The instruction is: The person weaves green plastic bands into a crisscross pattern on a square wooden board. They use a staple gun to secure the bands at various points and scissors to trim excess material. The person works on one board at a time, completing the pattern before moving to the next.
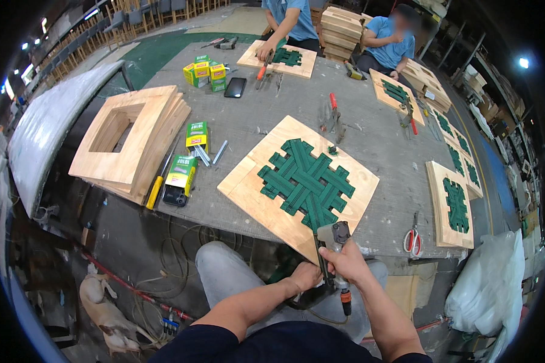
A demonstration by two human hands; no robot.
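The right hand [347,261] wraps its grip round the staple gun [333,233] at the near corner of the board [248,181], overhanging the bench [284,97] — a slip could staple the left hand [307,276], whose grip I cannot tell.

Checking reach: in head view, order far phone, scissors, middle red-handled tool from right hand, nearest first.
1. Scissors, to the right of the right hand
2. Middle red-handled tool, ahead
3. Far phone, ahead-left
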